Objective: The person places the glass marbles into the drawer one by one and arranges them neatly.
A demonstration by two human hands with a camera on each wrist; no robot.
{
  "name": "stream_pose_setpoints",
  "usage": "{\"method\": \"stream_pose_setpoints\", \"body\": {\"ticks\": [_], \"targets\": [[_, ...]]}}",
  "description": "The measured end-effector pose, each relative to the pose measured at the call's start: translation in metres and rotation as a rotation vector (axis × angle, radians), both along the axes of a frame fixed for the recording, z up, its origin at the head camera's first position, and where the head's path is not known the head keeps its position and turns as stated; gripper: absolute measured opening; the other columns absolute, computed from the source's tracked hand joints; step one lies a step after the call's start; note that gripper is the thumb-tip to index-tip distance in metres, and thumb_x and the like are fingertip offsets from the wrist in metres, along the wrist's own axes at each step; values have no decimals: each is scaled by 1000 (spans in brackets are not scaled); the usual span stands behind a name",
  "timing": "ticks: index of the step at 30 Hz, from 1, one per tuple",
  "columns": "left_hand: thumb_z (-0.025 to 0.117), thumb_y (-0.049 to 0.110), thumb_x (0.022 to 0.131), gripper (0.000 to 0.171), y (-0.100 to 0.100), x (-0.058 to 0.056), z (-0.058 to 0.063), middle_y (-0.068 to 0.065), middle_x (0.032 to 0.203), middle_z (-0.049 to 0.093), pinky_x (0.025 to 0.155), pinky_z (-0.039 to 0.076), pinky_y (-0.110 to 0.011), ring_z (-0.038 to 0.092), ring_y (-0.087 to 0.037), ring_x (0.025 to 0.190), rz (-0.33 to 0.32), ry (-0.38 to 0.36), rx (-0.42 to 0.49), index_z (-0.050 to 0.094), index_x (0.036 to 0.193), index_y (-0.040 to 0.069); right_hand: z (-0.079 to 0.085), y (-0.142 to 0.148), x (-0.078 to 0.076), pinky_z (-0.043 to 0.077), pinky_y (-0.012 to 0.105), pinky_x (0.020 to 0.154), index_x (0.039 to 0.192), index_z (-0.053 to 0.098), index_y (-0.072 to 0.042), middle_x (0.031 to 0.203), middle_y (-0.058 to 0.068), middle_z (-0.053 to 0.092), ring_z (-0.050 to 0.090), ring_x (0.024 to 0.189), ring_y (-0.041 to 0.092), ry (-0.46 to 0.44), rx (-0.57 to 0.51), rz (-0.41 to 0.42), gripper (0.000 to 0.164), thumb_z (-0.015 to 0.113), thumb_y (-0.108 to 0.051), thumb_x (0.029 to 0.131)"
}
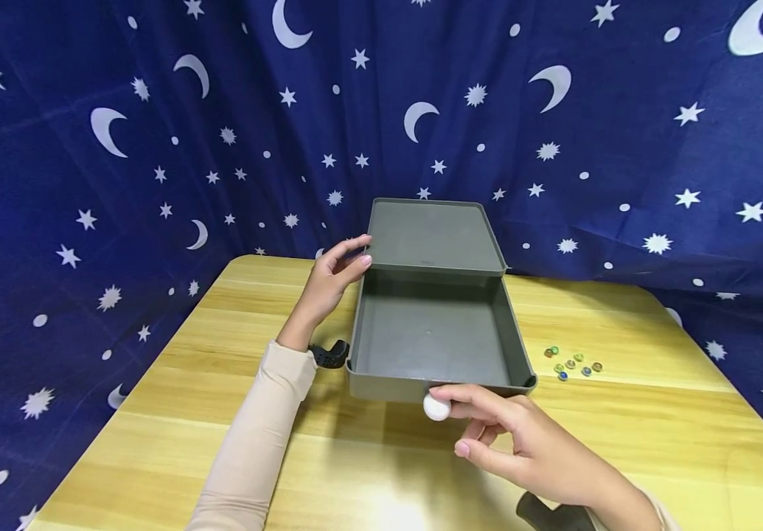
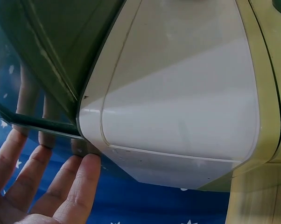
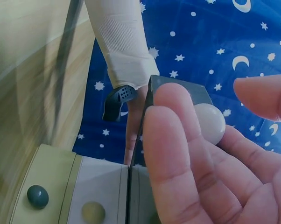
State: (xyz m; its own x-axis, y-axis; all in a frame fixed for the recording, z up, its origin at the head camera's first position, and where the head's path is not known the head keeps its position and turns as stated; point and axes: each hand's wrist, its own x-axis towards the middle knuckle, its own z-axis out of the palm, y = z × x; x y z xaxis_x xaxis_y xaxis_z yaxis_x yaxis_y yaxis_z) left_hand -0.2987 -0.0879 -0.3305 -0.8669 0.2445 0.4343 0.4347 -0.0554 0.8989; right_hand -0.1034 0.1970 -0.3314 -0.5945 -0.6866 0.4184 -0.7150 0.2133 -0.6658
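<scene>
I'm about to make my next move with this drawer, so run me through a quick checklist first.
1. Drawer open: ok. The grey drawer stands pulled out, its floor in view.
2. Right hand placed: ok. The right hand has fingers around the white knob; the thumb stands apart.
3. Cabinet steadied: cannot tell. The left hand has its fingertips at the left edge of the cabinet, but how firmly is not shown.
4. Drawer floor unobstructed: ok. Nothing shows lying on it.
5. Marbles inside: not ok. The marbles lie loose on the table, right of the drawer.
</scene>
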Motion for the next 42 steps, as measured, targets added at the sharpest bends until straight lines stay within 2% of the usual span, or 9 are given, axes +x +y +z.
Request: {"method": "stream_pose_setpoints", "body": {"ticks": [7, 12, 14, 16, 20, 28, 37, 42], "targets": [[59, 11, 100, 41, 0, 0, 0, -7, 146, 52, 97, 49, -34, 56, -21, 123, -4, 2, 0, 55, 140, 3, 4, 2, 0, 54, 26, 70, 145, 47, -10, 124, 1, 63, 67, 82, 6, -5, 36, 2, 55, 66, 0, 94], [59, 10, 100, 41, -1, -2, -1, -8, 146, 51, 98, 49, -34, 55, -23, 125, -6, -2, 0, 54, 140, 2, 10, 2, 1, 55, 28, 73, 143, 48, -11, 123, 0, 67, 68, 96, 11, -44, 30, 20, 52, 65, 0, 94], [59, 11, 100, 42, 0, -2, -1, -8, 146, 52, 98, 49, -34, 55, -24, 125, -7, -2, -2, 54, 141, 2, 13, 3, 3, 55, 28, 75, 141, 50, -12, 118, -3, 69, 68, 100, 12, -62, 22, 18, 50, 64, 0, 95], [59, 11, 100, 42, 0, -2, -1, -9, 146, 51, 98, 48, -34, 54, -25, 125, -9, -2, -3, 54, 141, 2, 15, 5, 5, 55, 28, 75, 138, 52, -12, 111, -5, 71, 69, 96, 11, -64, 4, 23, 48, 64, 3, 94], [59, 10, 100, 43, 0, -1, 0, -10, 147, 50, 98, 49, -33, 54, -25, 124, -7, -1, -2, 53, 142, 2, 18, 10, 5, 54, 28, 74, 131, 57, -11, 98, -7, 72, 68, 84, 10, -55, -50, 52, 47, 64, 10, 90], [59, 10, 100, 42, -1, -1, 0, -8, 147, 51, 97, 49, -32, 56, -18, 121, -3, -13, 0, 54, 141, 2, 20, 29, -4, 54, 28, 65, 126, 60, -3, 94, 5, 69, 67, 77, 15, -16, -197, 184, 55, 59, 26, 80], [59, 12, 100, 42, -2, 1, 0, -7, 147, 50, 98, 48, -33, 56, -20, 122, 2, -8, -11, 54, 141, 2, 29, 53, -11, 54, 31, 63, 123, 59, 9, 95, 10, 69, 67, 77, 19, -59, -340, 171, 53, 50, 34, 77], [59, 12, 100, 42, -1, 0, 0, -7, 148, 50, 98, 49, -32, 57, -18, 120, 2, -5, -11, 54, 141, 3, 33, 70, -17, 56, 29, 73, 123, 57, 14, 98, 13, 69, 69, 84, 20, -103, -424, 153, 50, 44, 35, 80]]}}
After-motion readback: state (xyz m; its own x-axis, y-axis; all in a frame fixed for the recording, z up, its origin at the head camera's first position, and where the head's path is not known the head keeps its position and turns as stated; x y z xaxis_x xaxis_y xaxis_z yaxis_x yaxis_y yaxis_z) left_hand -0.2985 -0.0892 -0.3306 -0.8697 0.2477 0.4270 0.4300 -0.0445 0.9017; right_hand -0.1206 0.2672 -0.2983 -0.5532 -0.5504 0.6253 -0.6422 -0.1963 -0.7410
